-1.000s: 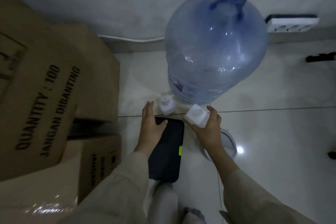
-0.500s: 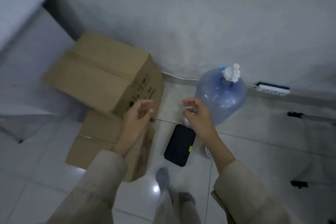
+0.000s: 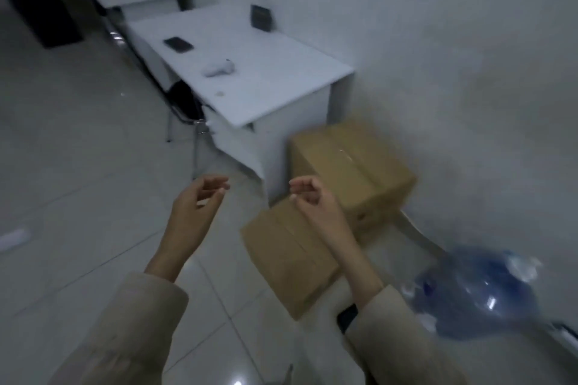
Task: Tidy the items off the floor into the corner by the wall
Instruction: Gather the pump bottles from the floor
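Observation:
My left hand point(image 3: 197, 206) and my right hand point(image 3: 309, 197) hang in the air in front of me, fingers loosely curled, holding nothing. Below my right hand two brown cardboard boxes stand by the wall: a larger one point(image 3: 353, 166) against the wall and a lower one point(image 3: 284, 250) in front of it. A blue water jug point(image 3: 478, 294) sits on the floor at the lower right, blurred. A sliver of a flat black item point(image 3: 345, 317) shows beside my right sleeve, mostly hidden.
A white desk point(image 3: 256, 72) stands against the wall beyond the boxes, with a black phone point(image 3: 178, 44), a white object point(image 3: 219, 69) and a dark box point(image 3: 262, 17) on it. A chair point(image 3: 184, 109) is tucked under it. More desks line the far left.
I have risen and my view has swung left, from close over the jug to the room. My right hand let go of the white cube, my left left the black item.

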`<state>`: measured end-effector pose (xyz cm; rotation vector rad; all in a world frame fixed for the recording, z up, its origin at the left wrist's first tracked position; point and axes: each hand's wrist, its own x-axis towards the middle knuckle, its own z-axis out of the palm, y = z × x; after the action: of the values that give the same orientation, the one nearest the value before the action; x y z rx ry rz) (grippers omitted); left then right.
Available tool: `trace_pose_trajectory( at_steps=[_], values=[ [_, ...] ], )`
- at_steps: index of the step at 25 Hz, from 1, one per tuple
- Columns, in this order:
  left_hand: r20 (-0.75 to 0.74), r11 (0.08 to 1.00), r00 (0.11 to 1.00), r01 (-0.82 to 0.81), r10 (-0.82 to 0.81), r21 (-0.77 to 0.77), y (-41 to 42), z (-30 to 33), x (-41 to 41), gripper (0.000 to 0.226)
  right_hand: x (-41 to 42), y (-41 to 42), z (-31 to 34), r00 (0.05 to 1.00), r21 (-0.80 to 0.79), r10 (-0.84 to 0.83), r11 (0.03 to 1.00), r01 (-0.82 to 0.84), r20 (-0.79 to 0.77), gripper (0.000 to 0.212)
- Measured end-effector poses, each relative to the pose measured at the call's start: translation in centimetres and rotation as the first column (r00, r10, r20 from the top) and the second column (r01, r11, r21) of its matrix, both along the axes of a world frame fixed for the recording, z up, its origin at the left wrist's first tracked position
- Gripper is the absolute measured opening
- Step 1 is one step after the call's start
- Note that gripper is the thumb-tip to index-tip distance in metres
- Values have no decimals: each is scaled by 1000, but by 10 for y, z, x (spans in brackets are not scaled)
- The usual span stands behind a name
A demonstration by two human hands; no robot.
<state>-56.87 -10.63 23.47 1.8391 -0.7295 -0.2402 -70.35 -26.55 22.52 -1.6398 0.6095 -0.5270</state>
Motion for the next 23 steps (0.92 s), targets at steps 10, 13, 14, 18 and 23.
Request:
trace_pose_trajectory(
  at_steps=[10, 13, 14, 18, 23],
  values=[
    [62, 871, 870, -491, 489, 22, 333, 31, 102, 14, 189, 270, 44, 884, -108, 463, 884, -455, 65, 19],
    [45, 800, 800, -600, 599, 13, 406, 30, 117, 16, 230, 334, 48, 826, -117, 559, 827, -550, 72, 22],
    [36, 777, 777, -630, 629, 14, 426, 28, 121, 16, 243, 352, 48, 808, -112, 586, 808, -578, 63, 19],
    [18, 681, 682, -732, 731, 26, 489, 17, 148, 16, 299, 408, 40, 737, -81, 675, 737, -671, 39, 17],
    [0, 617, 618, -784, 786, 71, 531, -2, 219, 15, 393, 452, 20, 684, -47, 729, 684, -728, 16, 21]
  ],
)
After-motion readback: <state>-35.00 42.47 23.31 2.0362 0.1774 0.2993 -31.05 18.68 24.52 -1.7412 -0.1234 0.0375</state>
